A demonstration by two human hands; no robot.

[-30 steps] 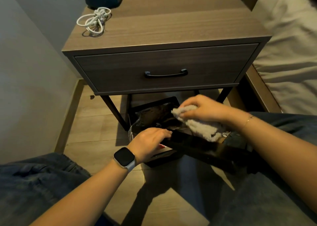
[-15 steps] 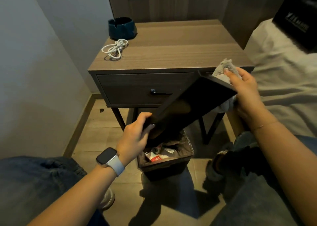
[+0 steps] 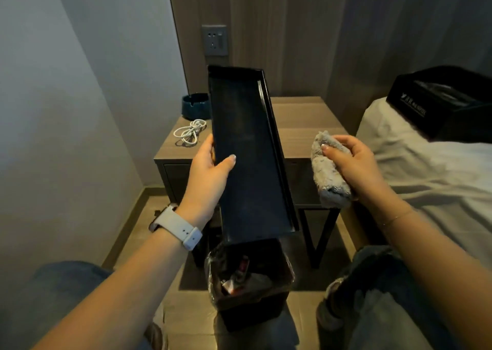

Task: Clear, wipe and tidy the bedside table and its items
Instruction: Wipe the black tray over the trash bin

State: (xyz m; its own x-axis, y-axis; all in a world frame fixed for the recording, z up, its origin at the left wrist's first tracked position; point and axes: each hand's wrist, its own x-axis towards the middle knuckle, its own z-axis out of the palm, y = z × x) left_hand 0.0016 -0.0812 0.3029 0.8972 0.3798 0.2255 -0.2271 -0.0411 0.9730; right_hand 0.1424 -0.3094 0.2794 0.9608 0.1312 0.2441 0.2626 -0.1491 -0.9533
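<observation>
Tilted before, the black tray (image 3: 247, 158) now stands nearly upright above the bin (image 3: 250, 283) at 6 o'clock, gripped by the left hand (image 3: 210, 174); the right hand (image 3: 354, 163) has let go, clutching the grey cloth (image 3: 327, 179) at 3 o'clock before the bedside table (image 3: 300, 118).

The tray (image 3: 247, 152), upright at frame centre, hides the middle of the table (image 3: 300, 118) top, the drawer front and the right side of the ashtray (image 3: 194, 106). Its lower end covers the far rim of the bin (image 3: 250, 291); the litter inside is too dim to name, perhaps wrappers. At upper right, the black box (image 3: 439, 105) runs off the edge, its white print unreadable. The left hand (image 3: 207, 174) has its fingers behind the tray.
</observation>
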